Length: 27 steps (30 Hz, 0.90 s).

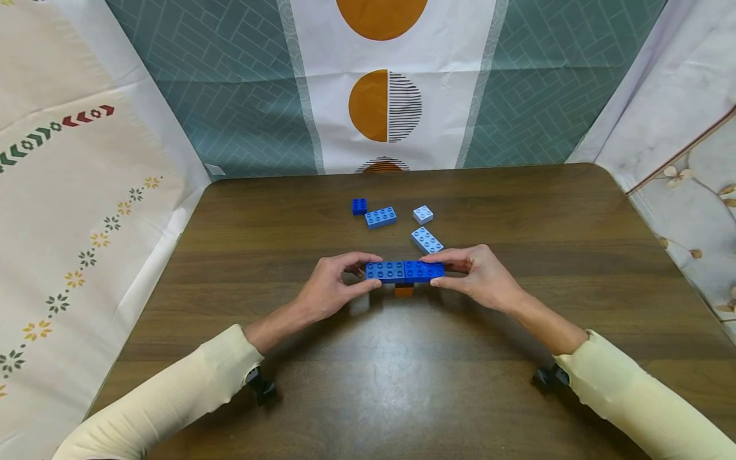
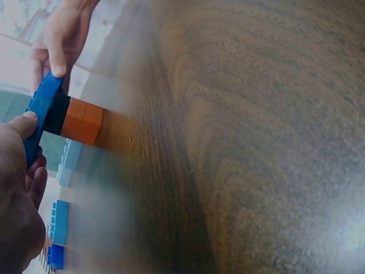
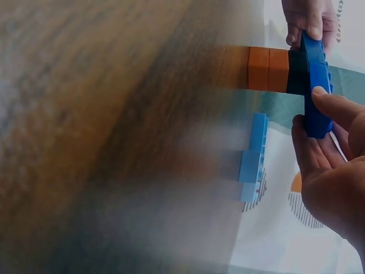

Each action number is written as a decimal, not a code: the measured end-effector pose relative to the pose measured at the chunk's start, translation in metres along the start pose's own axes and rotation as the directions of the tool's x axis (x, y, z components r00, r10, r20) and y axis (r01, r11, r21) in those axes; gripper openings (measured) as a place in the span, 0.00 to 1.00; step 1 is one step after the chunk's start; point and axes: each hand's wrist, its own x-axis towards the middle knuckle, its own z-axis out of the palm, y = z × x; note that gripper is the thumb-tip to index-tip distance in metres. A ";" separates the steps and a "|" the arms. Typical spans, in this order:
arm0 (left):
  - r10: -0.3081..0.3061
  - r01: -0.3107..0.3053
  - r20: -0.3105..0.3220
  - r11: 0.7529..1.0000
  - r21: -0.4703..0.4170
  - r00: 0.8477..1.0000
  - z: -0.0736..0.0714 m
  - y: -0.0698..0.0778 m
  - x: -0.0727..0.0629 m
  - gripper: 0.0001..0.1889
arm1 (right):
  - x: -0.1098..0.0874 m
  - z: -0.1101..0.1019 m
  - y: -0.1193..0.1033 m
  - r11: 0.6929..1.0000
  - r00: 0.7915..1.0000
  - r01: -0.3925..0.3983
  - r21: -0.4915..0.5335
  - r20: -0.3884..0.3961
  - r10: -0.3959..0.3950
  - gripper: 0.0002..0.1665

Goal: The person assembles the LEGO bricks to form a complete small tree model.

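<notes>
In the head view, my left hand point(image 1: 332, 286) pinches a medium-blue toy building brick point(image 1: 385, 273) between thumb and fingers. Opposite it, my right hand point(image 1: 482, 276) grips a darker blue brick point(image 1: 424, 272) the same way. End to end, the two blue bricks form a level bar, studs up. Under the bar's middle is a short column: a dark brick point(image 3: 297, 72) above two orange bricks point(image 3: 268, 69), standing on the table. Both wrist views show the bar against the dark brick, its ends overhanging on either side.
Behind the hands on the brown wooden table point(image 1: 276, 220) lie a small dark blue brick point(image 1: 359, 206), a long mid-blue brick point(image 1: 381, 218), a small pale blue brick point(image 1: 423, 214) and a long pale blue brick point(image 1: 427, 240), nearest the right hand. Patterned cloths hang around the table.
</notes>
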 end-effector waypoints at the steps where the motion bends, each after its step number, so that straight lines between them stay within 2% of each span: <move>1: -0.001 0.001 0.000 1.000 0.000 1.000 0.000 0.000 0.000 0.19 | 0.000 0.000 0.000 1.000 1.000 0.002 -0.011 0.000 -0.002 0.23; 10: 0.013 -0.013 -0.003 1.000 0.008 1.000 0.000 0.001 0.000 0.19 | 0.003 0.011 -0.004 0.985 0.998 0.065 -0.162 0.020 -0.063 0.30; 18: 0.012 -0.012 -0.002 1.000 0.002 1.000 -0.001 0.001 0.000 0.19 | 0.017 0.024 -0.016 0.952 0.995 0.096 -0.289 -0.006 -0.103 0.22; 27: 0.026 -0.026 0.000 1.000 0.014 1.000 -0.001 0.000 0.000 0.19 | 0.024 0.023 -0.019 0.949 0.994 0.112 -0.296 0.018 -0.112 0.20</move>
